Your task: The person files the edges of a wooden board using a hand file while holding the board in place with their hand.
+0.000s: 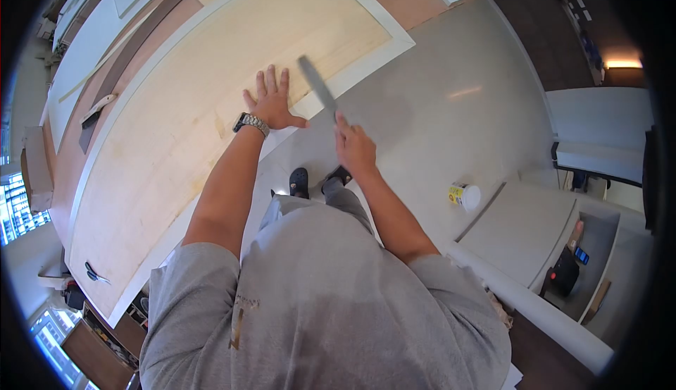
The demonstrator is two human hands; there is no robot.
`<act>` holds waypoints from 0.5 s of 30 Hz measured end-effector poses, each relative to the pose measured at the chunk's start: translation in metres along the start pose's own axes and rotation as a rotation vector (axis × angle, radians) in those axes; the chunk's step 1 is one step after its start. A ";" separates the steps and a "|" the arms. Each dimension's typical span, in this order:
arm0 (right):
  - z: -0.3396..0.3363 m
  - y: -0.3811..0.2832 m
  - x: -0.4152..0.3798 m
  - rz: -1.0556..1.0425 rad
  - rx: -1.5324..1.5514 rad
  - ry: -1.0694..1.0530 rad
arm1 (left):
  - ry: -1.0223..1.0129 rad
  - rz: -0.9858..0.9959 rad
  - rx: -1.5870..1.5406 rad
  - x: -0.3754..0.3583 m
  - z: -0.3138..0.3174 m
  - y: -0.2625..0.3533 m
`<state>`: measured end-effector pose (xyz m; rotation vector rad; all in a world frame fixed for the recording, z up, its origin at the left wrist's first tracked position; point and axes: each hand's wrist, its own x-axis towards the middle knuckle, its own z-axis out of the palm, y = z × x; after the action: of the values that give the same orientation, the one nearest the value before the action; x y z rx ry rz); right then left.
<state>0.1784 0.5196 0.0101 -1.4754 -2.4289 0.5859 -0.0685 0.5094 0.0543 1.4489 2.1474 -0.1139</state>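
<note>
A large pale wooden panel (190,101) with a white border lies before me. My left hand (271,104), with a metal-banded watch (251,122) at the wrist, rests on it with fingers spread, close to the near edge. In my right hand (357,149) is a flat grey file (317,83), its handle end wrapped by my fingers. The file points away from me and its far end overlaps the panel's white border in this view; its blade is slightly blurred.
Scissors (96,274) lie on the panel's left end. A brush (98,110) sits beyond its far edge, near a long dark strip (130,52). On the right, a white tub (465,196) stands near an open drawer (598,263) holding tools.
</note>
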 end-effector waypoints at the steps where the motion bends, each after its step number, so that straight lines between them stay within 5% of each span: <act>1: 0.002 -0.002 0.020 0.001 -0.012 0.053 | -0.012 -0.005 0.001 -0.002 -0.001 0.001; 5: -0.013 0.014 0.042 0.020 0.043 0.100 | -0.018 -0.003 0.004 -0.002 -0.005 0.002; 10: -0.028 0.031 -0.035 0.084 0.082 -0.055 | -0.026 -0.005 -0.012 -0.001 -0.004 0.002; 15: -0.013 0.017 0.045 0.012 0.010 0.014 | -0.031 -0.010 -0.001 0.000 -0.003 0.003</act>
<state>0.1764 0.5693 0.0138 -1.4859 -2.4046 0.5870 -0.0676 0.5118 0.0576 1.4269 2.1302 -0.1382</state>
